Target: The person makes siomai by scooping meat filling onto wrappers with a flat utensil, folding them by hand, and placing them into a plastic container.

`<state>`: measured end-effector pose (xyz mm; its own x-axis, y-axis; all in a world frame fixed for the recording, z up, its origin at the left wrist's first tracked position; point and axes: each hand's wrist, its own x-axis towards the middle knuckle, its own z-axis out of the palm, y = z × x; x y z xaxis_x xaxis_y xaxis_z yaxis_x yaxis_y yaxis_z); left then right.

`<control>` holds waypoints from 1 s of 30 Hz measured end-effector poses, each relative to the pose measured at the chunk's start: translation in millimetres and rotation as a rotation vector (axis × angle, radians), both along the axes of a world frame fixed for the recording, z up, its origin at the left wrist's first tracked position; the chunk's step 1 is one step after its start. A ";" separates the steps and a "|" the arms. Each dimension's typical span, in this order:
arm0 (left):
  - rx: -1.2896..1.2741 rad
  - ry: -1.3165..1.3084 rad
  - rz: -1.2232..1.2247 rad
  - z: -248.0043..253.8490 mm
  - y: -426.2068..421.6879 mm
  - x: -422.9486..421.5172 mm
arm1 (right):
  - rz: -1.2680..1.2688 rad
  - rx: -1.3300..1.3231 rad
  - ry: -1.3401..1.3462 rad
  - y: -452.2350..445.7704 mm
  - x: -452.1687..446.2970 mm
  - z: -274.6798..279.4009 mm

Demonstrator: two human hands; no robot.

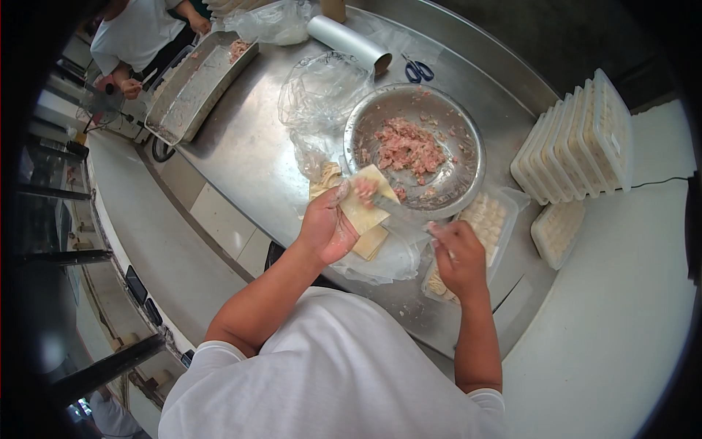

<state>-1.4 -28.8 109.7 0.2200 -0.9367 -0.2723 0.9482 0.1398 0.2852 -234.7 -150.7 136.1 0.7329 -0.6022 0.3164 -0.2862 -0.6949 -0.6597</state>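
My left hand [329, 227] holds a square dough wrapper [362, 218] near the steel bowl. A dab of pink minced meat [364, 189] sits on the wrapper's upper part. My right hand [461, 256] is closed around a thin spatula [404, 211], blurred, whose end reaches toward the wrapper. Behind both hands stands the steel bowl [455, 121] with minced meat [409, 146] in it. More wrappers [371, 244] lie stacked beneath my left hand, on clear plastic [391, 268]. Partly hidden by my right hand is a plastic tray [510, 228] of filled dumplings [484, 217].
Stacked plastic trays [574, 143] stand at the right, beside one more filled tray [558, 230]. Scissors [419, 71], a film roll [344, 40] and plastic bags [322, 91] lie behind the bowl. At upper left, another person [139, 33] stands by a long metal pan [183, 102].
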 end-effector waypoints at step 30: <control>0.228 -0.099 0.096 17.8 -19.4 -18.4 | -0.155 -0.062 0.002 14.0 -13.6 0.5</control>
